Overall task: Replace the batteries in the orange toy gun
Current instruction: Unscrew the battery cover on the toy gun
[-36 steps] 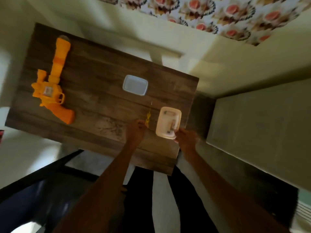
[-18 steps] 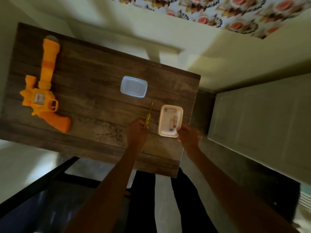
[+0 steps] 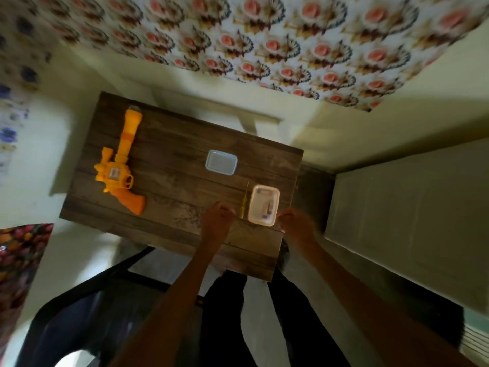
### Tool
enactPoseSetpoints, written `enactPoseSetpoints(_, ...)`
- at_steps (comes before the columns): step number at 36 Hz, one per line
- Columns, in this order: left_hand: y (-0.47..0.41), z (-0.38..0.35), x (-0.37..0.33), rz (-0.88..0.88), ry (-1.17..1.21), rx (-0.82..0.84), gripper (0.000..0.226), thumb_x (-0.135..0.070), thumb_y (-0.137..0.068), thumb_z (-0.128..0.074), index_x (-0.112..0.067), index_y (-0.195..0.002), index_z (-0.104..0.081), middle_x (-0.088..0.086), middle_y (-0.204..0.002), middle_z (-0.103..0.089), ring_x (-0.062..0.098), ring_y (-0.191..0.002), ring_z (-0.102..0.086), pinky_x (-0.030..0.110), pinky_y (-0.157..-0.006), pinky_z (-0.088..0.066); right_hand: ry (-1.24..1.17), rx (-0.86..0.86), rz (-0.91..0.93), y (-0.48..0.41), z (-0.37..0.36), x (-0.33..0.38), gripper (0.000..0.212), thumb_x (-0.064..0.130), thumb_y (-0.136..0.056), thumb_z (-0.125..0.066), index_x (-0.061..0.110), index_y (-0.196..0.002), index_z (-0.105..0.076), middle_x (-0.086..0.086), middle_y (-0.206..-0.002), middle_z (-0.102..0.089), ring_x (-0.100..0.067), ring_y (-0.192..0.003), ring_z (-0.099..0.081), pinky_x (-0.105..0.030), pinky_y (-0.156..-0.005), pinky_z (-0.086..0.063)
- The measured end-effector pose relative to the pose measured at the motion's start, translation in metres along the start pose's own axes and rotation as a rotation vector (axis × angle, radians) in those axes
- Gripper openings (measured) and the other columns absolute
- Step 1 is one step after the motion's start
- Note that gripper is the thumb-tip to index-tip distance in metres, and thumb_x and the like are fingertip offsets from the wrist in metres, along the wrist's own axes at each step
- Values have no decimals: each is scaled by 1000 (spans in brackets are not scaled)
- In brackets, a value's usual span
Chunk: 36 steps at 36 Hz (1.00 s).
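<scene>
The left hand (image 3: 218, 221) is curled, with its fingers bent in. It sits just beside the near end of a thin yellow screwdriver (image 3: 244, 203). I cannot tell if it touches or holds it. The right hand (image 3: 295, 223) is curled too, right at the near corner of a small box (image 3: 256, 211). I cannot tell if it grips the box.

The box is pale, smooth plastic with round corners, open at the top. Small dark bits (image 3: 267, 207) lie in it, too blurry to name. The screwdriver lies flat just left of the box. Farther back lies a clear lid (image 3: 221, 162) with a bluish rim. All sit on a dark wood surface (image 3: 172, 189) made of long planks.

The gun (image 3: 116, 176) is bright orange plastic, with a long barrel and a fat grip. It lies flat, well apart from both hands, off to their left.
</scene>
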<state>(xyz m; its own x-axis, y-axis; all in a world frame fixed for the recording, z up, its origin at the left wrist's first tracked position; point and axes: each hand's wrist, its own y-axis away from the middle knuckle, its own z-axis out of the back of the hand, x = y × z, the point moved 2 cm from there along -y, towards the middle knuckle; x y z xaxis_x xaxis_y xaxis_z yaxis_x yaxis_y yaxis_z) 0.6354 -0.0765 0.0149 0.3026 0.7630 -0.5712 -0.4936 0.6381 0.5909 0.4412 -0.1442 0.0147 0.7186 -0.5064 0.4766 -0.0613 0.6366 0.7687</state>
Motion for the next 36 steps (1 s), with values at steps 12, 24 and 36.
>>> enactPoseSetpoints(12, 62, 69, -36, 25, 45, -15, 13, -17, -91, -61, -10, -99, -68, -4, -90, -60, 10, -84, -53, 14, -67, -31, -164, 63, -20, 71, 13, 48, 17, 18, -91, -62, 8, -103, -68, -15, -107, -69, -28, -100, -67, -46, -94, -53)
enactPoseSetpoints(24, 24, 175, -33, -165, 295, 173, 7, -16, -94, -61, -10, -94, -65, 3, -81, -67, 16, -74, -64, 20, -66, -51, -444, -137, 103, 128, -48, 163, 14, 14, -94, -59, 21, -84, -66, -5, -84, -71, -19, -79, -69, -28, -72, -58)
enactPoseSetpoints(36, -32, 277, -25, -368, 217, 373, 9, -19, -93, -63, -27, -88, -64, -1, -84, -69, 12, -73, -66, 28, -69, -51, -522, -387, 166, 169, -125, 249, 21, 15, -91, -64, 26, -73, -66, -15, -80, -72, -27, -76, -70, -46, -80, -58)
